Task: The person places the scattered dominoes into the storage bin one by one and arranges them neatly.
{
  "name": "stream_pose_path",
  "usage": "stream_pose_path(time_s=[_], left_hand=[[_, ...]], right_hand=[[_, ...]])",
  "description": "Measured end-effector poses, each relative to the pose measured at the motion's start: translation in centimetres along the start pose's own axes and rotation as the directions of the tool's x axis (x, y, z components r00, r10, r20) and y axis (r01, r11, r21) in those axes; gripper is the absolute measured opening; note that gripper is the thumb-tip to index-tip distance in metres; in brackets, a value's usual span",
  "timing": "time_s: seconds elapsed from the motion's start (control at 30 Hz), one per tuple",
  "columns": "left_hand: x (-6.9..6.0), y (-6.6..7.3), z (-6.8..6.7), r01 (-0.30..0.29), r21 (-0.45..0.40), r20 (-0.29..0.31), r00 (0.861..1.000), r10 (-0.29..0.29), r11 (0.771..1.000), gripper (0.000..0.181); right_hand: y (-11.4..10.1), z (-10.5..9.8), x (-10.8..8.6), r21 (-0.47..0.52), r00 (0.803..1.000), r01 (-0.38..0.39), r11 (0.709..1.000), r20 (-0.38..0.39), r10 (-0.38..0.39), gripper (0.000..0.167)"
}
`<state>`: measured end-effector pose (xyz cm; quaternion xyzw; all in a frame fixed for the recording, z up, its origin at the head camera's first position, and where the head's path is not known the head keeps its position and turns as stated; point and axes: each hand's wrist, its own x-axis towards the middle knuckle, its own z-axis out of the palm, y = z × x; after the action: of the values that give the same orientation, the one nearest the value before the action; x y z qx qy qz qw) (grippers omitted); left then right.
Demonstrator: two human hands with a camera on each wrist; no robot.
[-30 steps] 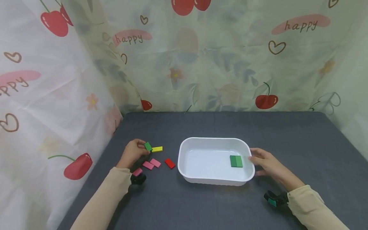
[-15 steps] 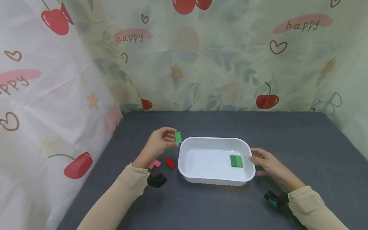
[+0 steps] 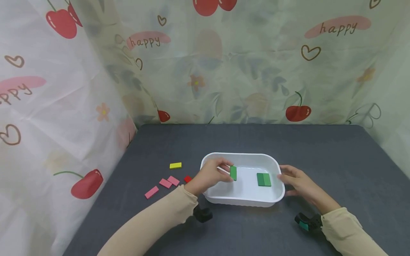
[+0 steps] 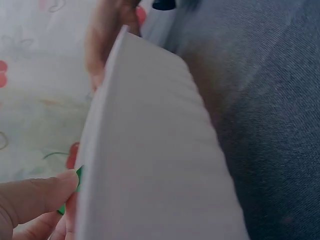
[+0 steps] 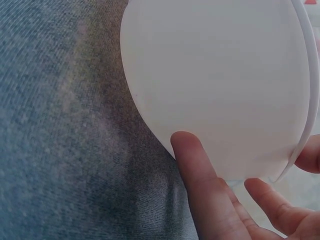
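In the head view my left hand (image 3: pixel 211 174) reaches over the left side of a white plastic tub (image 3: pixel 221 192). Thumb and fingertips pinch a small green block (image 3: pixel 233 173), held upright above the tub's floor. The left wrist view shows only slivers of this block (image 4: pixel 80 177), largely hidden behind the tub's wall. Two more green blocks (image 3: pixel 264 179) lie side by side inside, toward the right. My right hand (image 3: pixel 296 181) holds the tub's right end. In the right wrist view its fingers rest on the outer wall (image 5: pixel 220 90), with a digit at the rim.
Left of the tub on the dark table (image 3: pixel 250 231) lie a yellow block (image 3: pixel 175 165), several pink blocks (image 3: pixel 152 192) and a red block (image 3: pixel 187 179), partly covered by my left hand. A patterned cloth (image 3: pixel 243 71) hangs behind the table.
My left hand has carried the green block from beside the yellow block rightward, over the tub's left rim and into it. The right hand stays at the tub's right end.
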<state>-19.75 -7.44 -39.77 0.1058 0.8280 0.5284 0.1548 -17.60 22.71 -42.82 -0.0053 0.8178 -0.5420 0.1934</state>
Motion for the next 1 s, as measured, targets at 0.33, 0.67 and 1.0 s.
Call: stream_pose_path(time_s=[0.33,0.67,1.0], left_hand=[[2.0,-1.2,2.1,0.028,0.204,0.033,0.999,-0.035,0.979,0.040],[2.4,-1.4,2.6,0.103,0.258,0.016,0.994,-0.111,0.961,0.042],[2.8,-2.0,2.9,0.106,0.287,-0.019,0.994,-0.104,0.952,0.039]], right_hand=[[0.2,-0.1,0.0,-0.009,1.000,0.006,1.000,0.003,-0.006,0.069],[0.0,0.0,0.0,-0.007,1.000,-0.001,1.000,0.005,0.001,0.069],[0.0,-0.1,0.0,-0.006,1.000,0.010,1.000,0.011,-0.010,0.067]])
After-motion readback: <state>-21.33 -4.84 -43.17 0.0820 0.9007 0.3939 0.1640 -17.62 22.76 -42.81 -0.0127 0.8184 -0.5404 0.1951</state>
